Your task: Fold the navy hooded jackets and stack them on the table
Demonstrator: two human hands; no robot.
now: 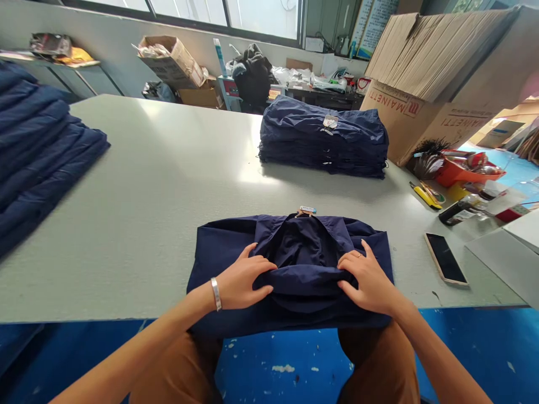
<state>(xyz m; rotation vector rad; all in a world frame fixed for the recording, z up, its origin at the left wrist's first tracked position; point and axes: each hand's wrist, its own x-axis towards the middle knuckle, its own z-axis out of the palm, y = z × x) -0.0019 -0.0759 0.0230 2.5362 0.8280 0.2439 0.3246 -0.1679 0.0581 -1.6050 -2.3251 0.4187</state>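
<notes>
A navy blue garment (303, 314) lies folded at the table's front edge, its lower part hanging slightly over. My left hand (242, 279) pinches the left end of a raised fold of the cloth between thumb and fingers. At the fold's right end, my right hand (365, 279) grips the same cloth in the same way. Behind the fold the collar opening shows dark lining, and a small tag (307, 210) sticks out at its top.
A stack of folded navy garments (322, 137) stands at the table's back, another pile (37, 146) at the left. On the right lie a phone (445, 259), a yellow cutter (426, 196), a bottle (458, 211), a red tray (467, 168) and a large carton (404, 120).
</notes>
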